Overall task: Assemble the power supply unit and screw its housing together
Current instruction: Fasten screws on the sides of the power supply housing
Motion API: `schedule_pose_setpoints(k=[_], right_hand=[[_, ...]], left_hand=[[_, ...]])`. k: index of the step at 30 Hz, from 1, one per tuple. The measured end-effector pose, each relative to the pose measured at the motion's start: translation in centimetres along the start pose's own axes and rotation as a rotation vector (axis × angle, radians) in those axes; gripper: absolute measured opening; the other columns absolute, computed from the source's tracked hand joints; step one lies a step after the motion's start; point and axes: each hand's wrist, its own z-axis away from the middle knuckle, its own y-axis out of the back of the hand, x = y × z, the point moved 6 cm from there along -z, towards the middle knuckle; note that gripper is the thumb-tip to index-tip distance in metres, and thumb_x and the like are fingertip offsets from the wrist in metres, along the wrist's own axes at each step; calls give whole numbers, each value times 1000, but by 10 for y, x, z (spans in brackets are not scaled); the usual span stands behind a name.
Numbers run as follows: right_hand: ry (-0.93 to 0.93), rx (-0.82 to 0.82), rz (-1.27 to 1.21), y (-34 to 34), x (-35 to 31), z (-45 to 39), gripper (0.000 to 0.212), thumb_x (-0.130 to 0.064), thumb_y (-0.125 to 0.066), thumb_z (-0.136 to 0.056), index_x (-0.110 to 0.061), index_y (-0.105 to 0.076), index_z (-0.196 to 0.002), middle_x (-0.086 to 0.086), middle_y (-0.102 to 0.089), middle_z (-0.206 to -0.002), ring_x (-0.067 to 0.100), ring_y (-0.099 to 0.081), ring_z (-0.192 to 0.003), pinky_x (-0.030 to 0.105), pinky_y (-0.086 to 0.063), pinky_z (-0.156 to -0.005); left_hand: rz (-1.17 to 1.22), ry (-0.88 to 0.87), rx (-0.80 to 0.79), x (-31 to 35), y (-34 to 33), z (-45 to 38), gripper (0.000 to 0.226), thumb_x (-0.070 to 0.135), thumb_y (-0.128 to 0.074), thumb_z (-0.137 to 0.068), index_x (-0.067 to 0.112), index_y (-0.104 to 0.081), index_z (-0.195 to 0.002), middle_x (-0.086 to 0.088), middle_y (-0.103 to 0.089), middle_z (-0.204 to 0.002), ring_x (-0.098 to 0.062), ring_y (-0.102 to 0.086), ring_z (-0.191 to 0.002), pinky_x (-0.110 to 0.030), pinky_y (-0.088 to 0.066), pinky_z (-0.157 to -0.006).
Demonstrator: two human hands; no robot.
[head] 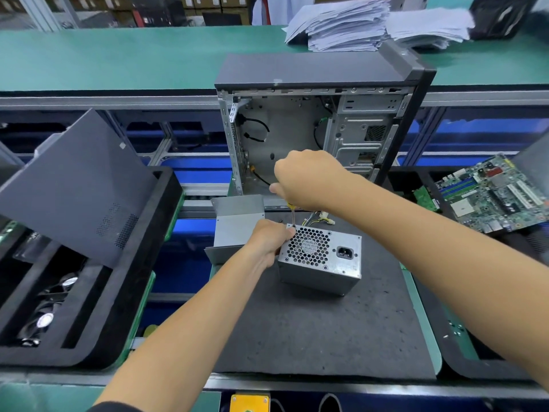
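Head view is showing the power supply (320,260) sitting on the dark mat (326,328), the left hand (267,242) gripping its near-left corner. Just above that grip, the right hand (306,179) is clasping a screwdriver (293,217), tip seemingly meeting a corner screw. Housing screws look underway; next is needing steady downward turning.

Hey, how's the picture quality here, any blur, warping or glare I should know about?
Head view: wide-angle lens bows the green bench edge and stretches both forearms; the silver power supply box, left hand and right hand are sharp; paper stacks at the top look smeared; lighting is even, without harsh glare.
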Motion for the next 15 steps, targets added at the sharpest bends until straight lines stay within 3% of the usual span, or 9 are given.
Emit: schedule_pose_setpoints(k=[2, 5, 9, 12, 15], right_hand=[[24, -74, -80, -4, 1, 1, 34, -36, -47, -97, -13, -37, -75, 2, -37, -72, 21, -39, -57, 30, -22, -49], [107, -203, -284, -3, -1, 4, 9, -12, -51, -90, -15, -42, -91, 2, -38, -93, 16, -42, -64, 30, -26, -52], [49, -82, -163, 2, 3, 4, 14, -6, -54, -82, -15, -47, -73, 4, -47, -76, 26, -51, -75, 29, -36, -55], [-17, -87, -89, 0, 8, 6, 34, -18, -50, -93, -13, -33, -64, 5, -34, -66, 22, -39, -57, 29, -26, -46], [-41, -53, 9, 2, 10, 7, 44, -30, -39, -101, -14, -29, -61, 3, -31, -62, 21, -33, -52, 30, -28, -53]], left_hand=[[-3, -9, -1, 1, 0, 1, 25, 5, -62, -90, -8, -61, -111, -22, -69, -105, -29, -69, -83, -41, -58, -78], [-28, -18, -1, 3, 0, 2, 25, 6, -62, -90, -7, -60, -111, -22, -68, -104, -27, -67, -79, -34, -56, -66], [-66, -10, 3, 2, 0, 1, 25, 8, -63, -89, -7, -60, -108, -22, -66, -109, -37, -64, -105, -51, -51, -94], [-65, -5, 5, 4, -1, -1, 27, 10, -63, -88, -5, -58, -110, -21, -64, -114, -36, -61, -109, -52, -48, -98], [-74, -1, 12, 4, -2, -2, 25, 10, -63, -88, -4, -60, -107, -21, -65, -110, -36, -61, -106, -52, -48, -97]])
